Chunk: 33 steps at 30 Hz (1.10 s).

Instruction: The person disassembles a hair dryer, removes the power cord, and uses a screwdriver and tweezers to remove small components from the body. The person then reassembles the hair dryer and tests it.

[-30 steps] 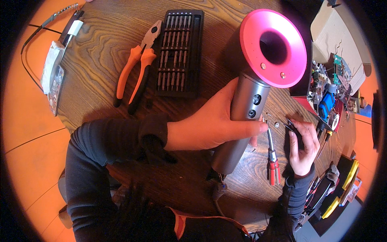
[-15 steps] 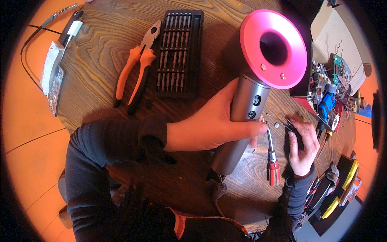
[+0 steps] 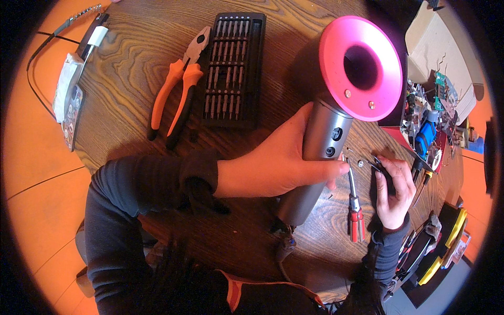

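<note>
My left hand is wrapped round the grey handle of a hair dryer with a pink ring head, held upright-tilted, its wires and cord emerging at the bottom. At the right, my right hand has its fingers closed on black tweezers, low over the table. Small screws lie beside the tweezers. A screwdriver with a red handle lies between my hands. A black bit case and orange-black pliers lie on the table above my left hand.
The wooden table holds a phone-like device with a cable at left. At right are an open cardboard box, a red-edged box of electronic parts, and yellow tool cases. Orange floor shows beyond the table.
The hair dryer has shifted slightly right and down in my left hand. My right hand stays in about the same place.
</note>
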Available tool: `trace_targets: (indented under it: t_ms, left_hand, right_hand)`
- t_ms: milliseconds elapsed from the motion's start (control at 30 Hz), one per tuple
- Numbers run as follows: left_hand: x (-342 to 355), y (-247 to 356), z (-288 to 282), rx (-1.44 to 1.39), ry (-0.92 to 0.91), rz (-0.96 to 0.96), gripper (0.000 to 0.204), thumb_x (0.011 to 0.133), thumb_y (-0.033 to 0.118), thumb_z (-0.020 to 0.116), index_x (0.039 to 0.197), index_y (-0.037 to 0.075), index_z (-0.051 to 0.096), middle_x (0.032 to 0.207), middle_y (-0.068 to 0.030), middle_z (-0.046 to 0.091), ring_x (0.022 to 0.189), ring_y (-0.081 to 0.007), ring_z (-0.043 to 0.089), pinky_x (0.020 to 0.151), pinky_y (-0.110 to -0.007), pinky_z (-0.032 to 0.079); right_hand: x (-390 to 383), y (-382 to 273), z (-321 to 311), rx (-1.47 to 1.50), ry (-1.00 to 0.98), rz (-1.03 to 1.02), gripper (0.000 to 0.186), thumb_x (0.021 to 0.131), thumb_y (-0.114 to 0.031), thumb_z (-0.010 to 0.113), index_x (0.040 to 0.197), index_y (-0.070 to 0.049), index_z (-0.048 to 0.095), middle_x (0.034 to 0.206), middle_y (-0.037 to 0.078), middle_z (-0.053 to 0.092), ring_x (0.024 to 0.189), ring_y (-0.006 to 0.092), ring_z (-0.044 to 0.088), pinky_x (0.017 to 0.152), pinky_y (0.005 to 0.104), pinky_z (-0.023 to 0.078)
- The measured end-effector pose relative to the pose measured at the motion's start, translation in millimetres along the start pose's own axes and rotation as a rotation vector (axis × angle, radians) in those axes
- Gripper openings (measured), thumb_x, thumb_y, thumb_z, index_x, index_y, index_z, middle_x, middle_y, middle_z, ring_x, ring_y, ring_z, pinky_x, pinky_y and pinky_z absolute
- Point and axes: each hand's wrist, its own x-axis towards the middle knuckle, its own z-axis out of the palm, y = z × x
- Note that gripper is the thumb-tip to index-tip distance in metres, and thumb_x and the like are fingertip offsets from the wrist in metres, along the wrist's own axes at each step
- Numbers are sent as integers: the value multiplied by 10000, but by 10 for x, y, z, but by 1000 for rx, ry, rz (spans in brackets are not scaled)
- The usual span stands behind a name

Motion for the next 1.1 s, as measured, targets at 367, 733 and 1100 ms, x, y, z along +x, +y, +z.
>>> trace_targets:
  t_ms: [367,733,1100]
  left_hand:
    - [1,12,3,45,26,-18,678,760,148,705,1245,-14,259,959,-126,532,805,-145,580,701,-288,512]
    - [-16,28,10,60,37,-18,617,786,111,677,1235,-1,269,934,-112,545,762,-178,614,698,-318,522]
    - [-52,96,28,89,76,0,694,784,260,653,1293,38,236,856,-93,476,653,-194,561,623,-353,518]
  right_hand:
    - [-6,18,8,-6,2,-8,269,724,45,620,989,1,636,849,121,575,772,242,563,724,308,452]
    - [-69,66,8,-12,239,-68,206,769,47,591,974,31,609,876,137,591,799,233,570,741,317,458]
    - [-114,212,70,478,883,-268,281,918,-108,462,1175,-73,355,942,205,563,804,293,576,715,440,504]
